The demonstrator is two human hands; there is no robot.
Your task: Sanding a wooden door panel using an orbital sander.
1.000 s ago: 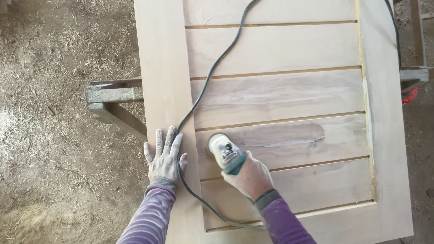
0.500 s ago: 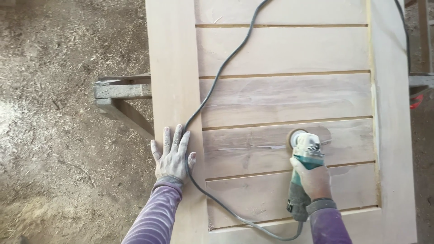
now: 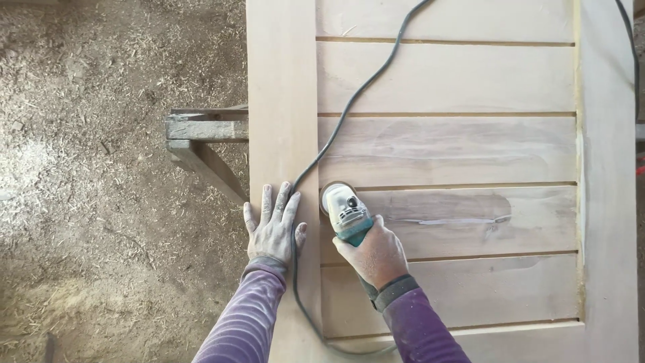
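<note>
A pale wooden door [image 3: 443,81] with several horizontal slats lies flat before me. My right hand [image 3: 373,255] grips a teal and grey hand sander [image 3: 345,210], its round head pressed on the left end of a slat. My left hand [image 3: 274,227] rests flat, fingers spread, on the door's left upright. The sander's grey cord [image 3: 363,91] curls from below my hands, past my left hand, up across the slats to the top edge.
A worn wooden trestle [image 3: 201,138] sticks out from under the door on the left. The ground [image 3: 101,202] is covered with sawdust and shavings. A second dark cable [image 3: 631,47] runs down the door's right edge.
The sander went from the slat's left end to its right part and is now back at the left end. My left hand stayed flat on the upright. The view shifted, so the door sits further right.
</note>
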